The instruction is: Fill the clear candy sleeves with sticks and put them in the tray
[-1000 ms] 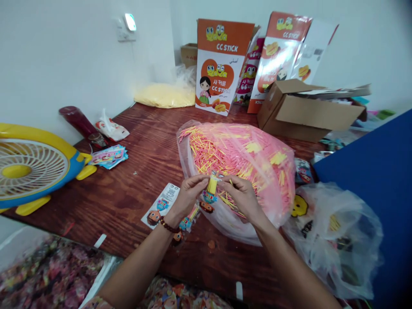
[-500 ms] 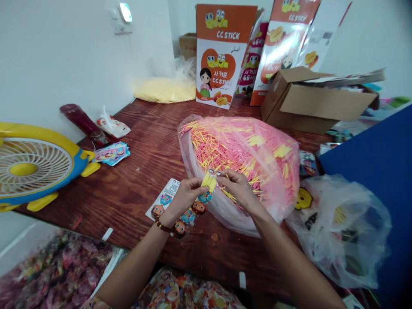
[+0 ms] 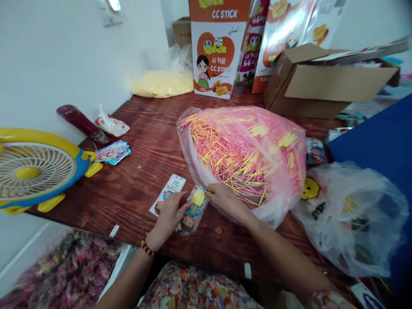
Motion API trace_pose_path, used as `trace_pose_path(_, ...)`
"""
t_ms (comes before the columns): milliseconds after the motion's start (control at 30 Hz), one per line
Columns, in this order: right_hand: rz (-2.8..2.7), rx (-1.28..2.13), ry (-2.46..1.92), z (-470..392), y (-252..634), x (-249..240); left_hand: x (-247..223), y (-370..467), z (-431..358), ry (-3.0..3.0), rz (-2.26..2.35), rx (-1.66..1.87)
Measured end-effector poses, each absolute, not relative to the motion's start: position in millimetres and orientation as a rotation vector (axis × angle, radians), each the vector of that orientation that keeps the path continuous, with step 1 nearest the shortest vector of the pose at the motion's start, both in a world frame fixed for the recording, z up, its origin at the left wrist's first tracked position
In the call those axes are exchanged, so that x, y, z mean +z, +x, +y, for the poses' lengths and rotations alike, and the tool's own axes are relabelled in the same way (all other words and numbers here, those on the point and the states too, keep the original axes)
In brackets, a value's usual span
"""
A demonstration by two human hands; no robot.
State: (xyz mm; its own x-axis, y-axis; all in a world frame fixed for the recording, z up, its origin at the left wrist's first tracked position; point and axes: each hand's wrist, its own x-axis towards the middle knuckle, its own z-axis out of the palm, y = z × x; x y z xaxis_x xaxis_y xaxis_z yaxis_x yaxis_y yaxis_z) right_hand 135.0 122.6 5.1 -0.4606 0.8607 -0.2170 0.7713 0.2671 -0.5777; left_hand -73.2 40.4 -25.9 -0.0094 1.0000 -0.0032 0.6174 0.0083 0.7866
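Observation:
A small clear packet, printed with a cartoon face and holding yellow sticks at its upper end, lies on the table. To its left, my left hand has its fingers apart, with the thumb by the packet's edge and the palm over part of a flat printed packet. My right hand has curled fingers at the upper right corner of the clear packet; whatever is between them is hidden. Behind that hand is a large, open plastic bag of pink and yellow sticks.
At left stand a yellow-and-blue fan, a dark red bottle and a pile of printed packets. Cartons and an open cardboard box line the back. A translucent bag sits at right; a bin is lower left.
The packet with yellow sticks, earlier held up between both hands, now lies on the table. My left hand has moved left and down, with its fingers spread. The view has tilted down.

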Motion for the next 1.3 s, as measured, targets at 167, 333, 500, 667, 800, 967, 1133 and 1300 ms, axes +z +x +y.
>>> trace_pose_path(167, -2.387, 0.715, -1.668, 139.5, 166.9, 19.2, -44.3, -67.6, 35.6, 1.888, 1.724, 0.713)
trace_pose_path(333, -2.427, 0.260, -2.023, 189.6, 254.9, 13.3, -44.9, -85.5, 44.8, 1.857, 1.853, 0.808)
trace_pose_path(500, -2.779, 0.031, -1.760, 218.8, 295.5, 1.4, -34.2, -108.9, 68.1, 1.877, 2.151, 0.581)
trace_pose_path(667, -2.933, -0.103, -1.490, 230.4, 292.3, -6.4, -37.8, -112.5, 86.4, 1.805, 2.370, 0.244)
trace_pose_path(800, -2.967, -0.158, -1.330, 236.8, 296.5, -12.8, -40.1, -110.4, 91.9, 1.750, 2.395, 0.229)
trace_pose_path(967, -2.930, -0.139, -1.239, 240.3, 301.3, -17.2, -39.8, -113.1, 96.8, 1.644, 2.379, 0.301)
trace_pose_path(1133, -2.876, -0.117, -1.247, 240.6, 300.5, -20.9, -45.0, -122.1, 100.0, 1.557, 2.341, 0.464)
trace_pose_path(1300, -2.848, -0.046, -1.381, 240.7, 291.2, -23.3, -43.1, -132.8, 102.3, 1.554, 2.283, 0.522)
